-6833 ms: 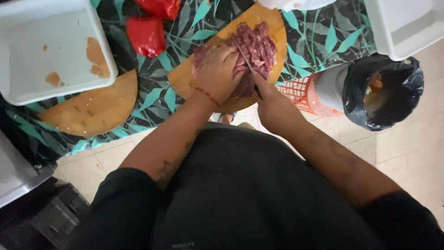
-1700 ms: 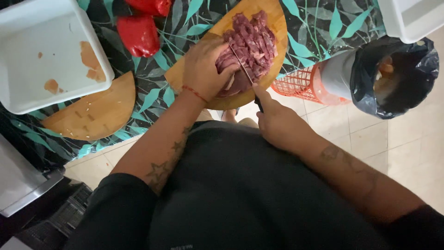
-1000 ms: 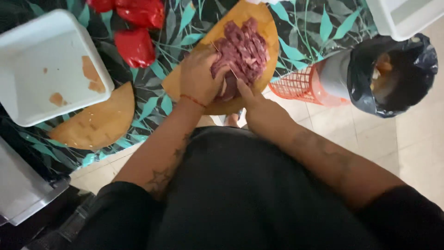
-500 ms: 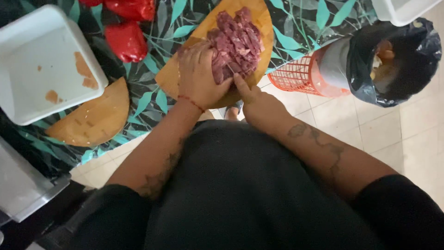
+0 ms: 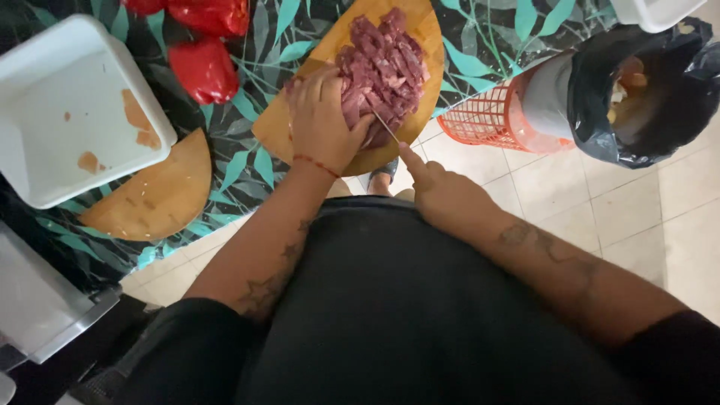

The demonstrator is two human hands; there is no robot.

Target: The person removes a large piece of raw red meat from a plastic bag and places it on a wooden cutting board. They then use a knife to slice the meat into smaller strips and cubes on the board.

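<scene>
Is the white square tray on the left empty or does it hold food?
Nearly empty: the white square tray shows a bare bottom with only a few orange smears; the cut meat lies on the wooden board.

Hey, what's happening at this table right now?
A person is cutting raw red meat on a wooden cutting board. The left hand presses down on the meat, and the right hand holds a knife with its blade at the pile. Much of the meat is already in small pieces. Beside the board lie red peppers, a white tray and a second wooden board. A bin with a black bag stands on the floor.
</scene>
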